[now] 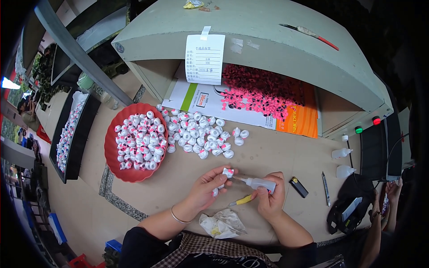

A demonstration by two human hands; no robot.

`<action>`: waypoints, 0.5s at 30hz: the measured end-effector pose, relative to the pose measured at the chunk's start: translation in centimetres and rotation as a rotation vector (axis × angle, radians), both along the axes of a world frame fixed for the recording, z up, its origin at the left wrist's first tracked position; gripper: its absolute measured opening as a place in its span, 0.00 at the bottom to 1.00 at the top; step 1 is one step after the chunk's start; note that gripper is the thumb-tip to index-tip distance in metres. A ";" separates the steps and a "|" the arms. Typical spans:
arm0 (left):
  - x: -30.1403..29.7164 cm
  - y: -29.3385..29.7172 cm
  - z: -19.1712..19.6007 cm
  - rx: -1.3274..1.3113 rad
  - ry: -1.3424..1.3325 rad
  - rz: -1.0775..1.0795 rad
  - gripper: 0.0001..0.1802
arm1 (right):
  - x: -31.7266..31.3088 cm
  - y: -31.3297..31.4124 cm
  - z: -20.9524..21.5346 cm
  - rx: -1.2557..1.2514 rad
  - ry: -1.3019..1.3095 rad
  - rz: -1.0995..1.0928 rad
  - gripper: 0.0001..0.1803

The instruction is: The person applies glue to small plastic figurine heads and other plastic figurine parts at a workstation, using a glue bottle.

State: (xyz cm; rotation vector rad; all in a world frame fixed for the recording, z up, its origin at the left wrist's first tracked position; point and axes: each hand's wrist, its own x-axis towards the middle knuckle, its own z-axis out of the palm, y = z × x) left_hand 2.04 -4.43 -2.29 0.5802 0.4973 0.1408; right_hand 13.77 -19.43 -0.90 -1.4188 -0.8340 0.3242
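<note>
A red bowl (111,151) is holding white-and-pink figurines (139,142) on the desk (277,156), while left fingers (216,181) are pinching another figurine (228,172) and right fingers (279,179) are gripping a squeeze bottle (258,183).

Bowl (129,176) of figurines (142,139) at left edge of table (272,156); loose figurines (202,132) to its right; tissue (222,224) near front edge.

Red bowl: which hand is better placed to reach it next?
Probably the left hand: it is nearer the red bowl, though it holds a white-and-pink piece. The right hand is farther off, holding a squeeze bottle.
</note>
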 end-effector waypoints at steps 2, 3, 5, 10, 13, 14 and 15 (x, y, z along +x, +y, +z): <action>0.0 0.0 0.1 0.004 0.001 -0.002 0.18 | 0.0 0.0 -0.1 -0.010 -0.005 0.001 0.11; 0.0 0.0 0.1 0.012 0.001 -0.001 0.18 | 0.0 0.0 -0.2 -0.011 -0.005 -0.001 0.11; 0.0 0.0 0.1 0.014 0.005 -0.005 0.18 | 0.1 0.0 -0.2 -0.043 -0.026 0.012 0.11; 0.0 -0.1 0.3 0.007 0.028 0.019 0.16 | 0.2 0.0 -0.3 -0.052 -0.031 -0.003 0.11; 0.0 -0.2 0.3 0.003 0.020 0.014 0.16 | 0.1 0.0 -0.2 -0.052 -0.034 -0.004 0.11; 0.0 -0.2 0.3 0.016 0.024 0.013 0.16 | 0.0 0.1 -0.1 -0.052 -0.028 -0.001 0.11; 0.1 -0.2 0.4 0.030 0.025 0.013 0.16 | 0.0 0.1 0.0 -0.052 -0.030 -0.002 0.11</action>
